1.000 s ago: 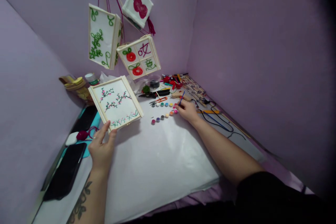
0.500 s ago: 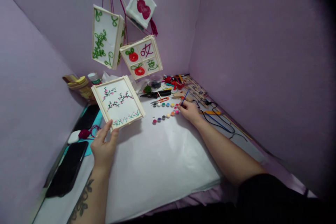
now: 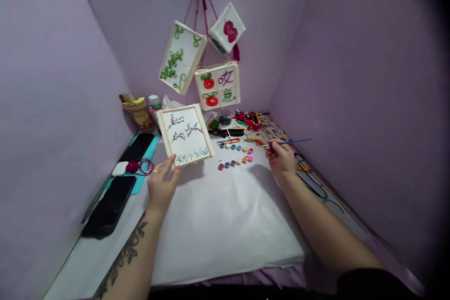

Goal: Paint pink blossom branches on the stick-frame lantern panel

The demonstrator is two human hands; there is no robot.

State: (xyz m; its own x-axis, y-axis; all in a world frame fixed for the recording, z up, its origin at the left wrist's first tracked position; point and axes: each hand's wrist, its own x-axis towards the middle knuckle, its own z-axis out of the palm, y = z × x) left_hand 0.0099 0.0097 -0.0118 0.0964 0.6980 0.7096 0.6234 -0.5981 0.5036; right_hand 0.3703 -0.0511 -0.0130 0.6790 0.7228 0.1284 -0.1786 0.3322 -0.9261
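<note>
My left hand [image 3: 164,183] grips the lower left corner of a wooden-framed panel [image 3: 186,136], tilted above the table. Its white face bears painted branches with pink blossoms and a green and pink border along the bottom. My right hand [image 3: 281,157] pinches a thin blue paintbrush [image 3: 293,141], held nearly level, with its tip pointing left. Left of that hand, two rows of small paint pots [image 3: 232,147] in several colours stand on the white table cover [image 3: 225,229]. The brush tip is apart from both the pots and the panel.
Decorated framed boxes [image 3: 217,86] hang from purple cords at the back wall. Behind the paints lie black-handled pliers [image 3: 234,132] and orange scissors [image 3: 232,140]. Two black phones [image 3: 109,206], purple yarn [image 3: 132,167] and a yellow-lidded jar [image 3: 140,111] line the left side. A black cable [image 3: 312,183] runs along the right.
My right hand has moved away from the paint pots to the right, and the brush has turned from upright to nearly level. My left hand still holds the panel. The camera view has shifted.
</note>
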